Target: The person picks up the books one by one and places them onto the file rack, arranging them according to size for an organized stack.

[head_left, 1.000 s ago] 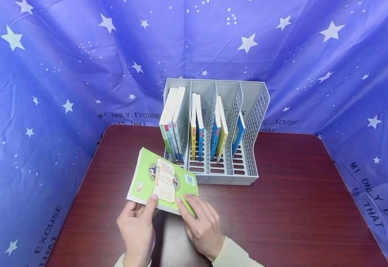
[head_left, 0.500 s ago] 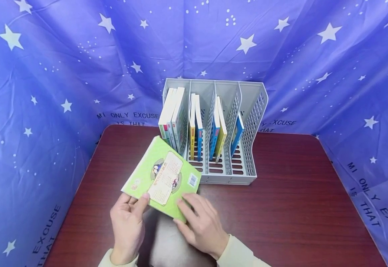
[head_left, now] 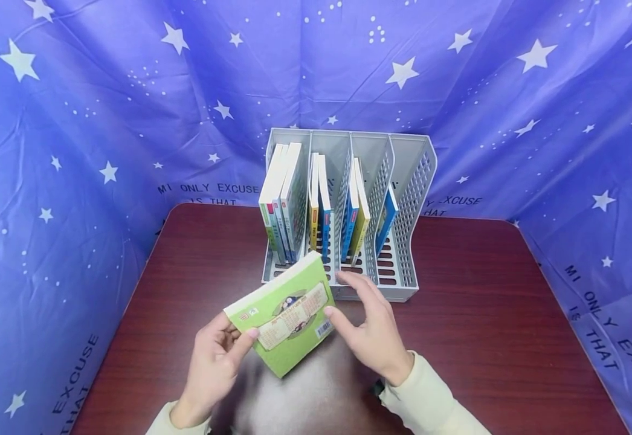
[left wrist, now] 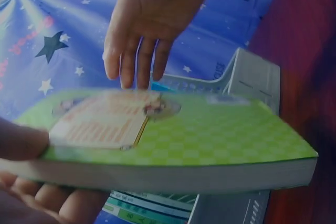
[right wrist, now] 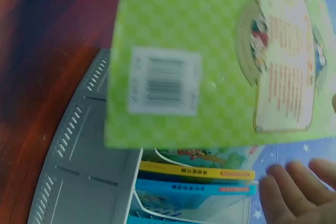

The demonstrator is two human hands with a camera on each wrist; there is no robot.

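My left hand (head_left: 214, 357) grips a green book (head_left: 283, 357) at its left corner. The thumb lies on the printed back cover, and the other fingers show beneath the book in the left wrist view. The book is held tilted above the table, in front of a grey file rack (head_left: 389, 295). Off the book's right edge is my right hand (head_left: 373, 332), with fingers extended and apart. In the left wrist view the right hand (left wrist: 152, 14) hangs beyond the far edge of the green book (left wrist: 220, 135), holding nothing. A barcode label (right wrist: 164, 81) shows on the cover.
The rack has four upright compartments. Several books (head_left: 280, 181) stand in the leftmost, a yellow book (head_left: 313, 223) and a blue one (head_left: 325, 226) beside them, two more in the third, and one blue book (head_left: 386, 220) leans in the rightmost. A starry curtain (head_left: 316, 60) surrounds the dark red table (head_left: 484, 314).
The green book has turned counterclockwise and shifted right, its upper edge now before the rack's second compartment. My right hand has let go of the book and moved up and right.
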